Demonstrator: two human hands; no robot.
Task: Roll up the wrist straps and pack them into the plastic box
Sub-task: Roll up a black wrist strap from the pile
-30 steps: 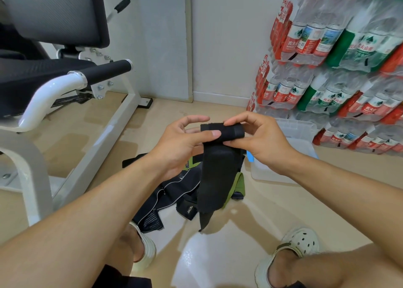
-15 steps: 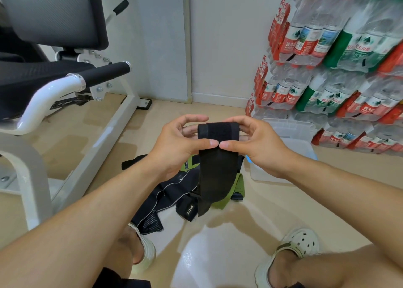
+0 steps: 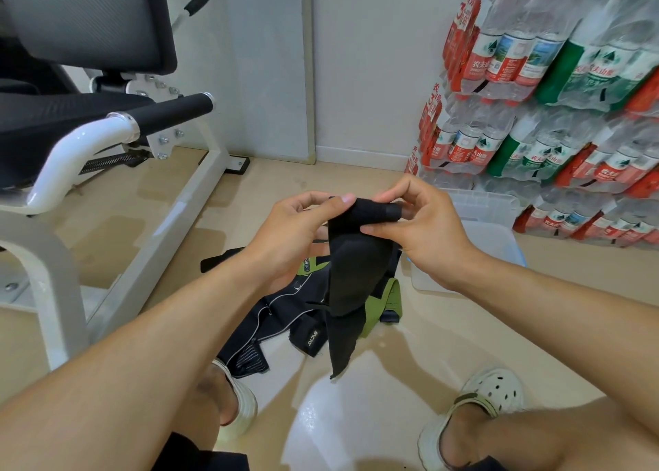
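Your left hand (image 3: 296,235) pinches the black wrist strap (image 3: 347,274) at its upper left corner; your right hand (image 3: 420,228) pinches the started roll beside it. The long axis hangs downward from both grips — tail toward the floor. Rolling is barely begun; next, likely turn the roll down the tail — the plastic box (image 3: 492,217) sits beyond your right grip.

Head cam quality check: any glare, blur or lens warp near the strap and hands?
Head view: bright glare patch on the glossy floor between the feet; fisheye warp bows the forearms and the stacked water bottles at the edges; the black strap shows little texture, but its edges read sharp where the left hand and right hand pinch it; plastic box looks washed out.
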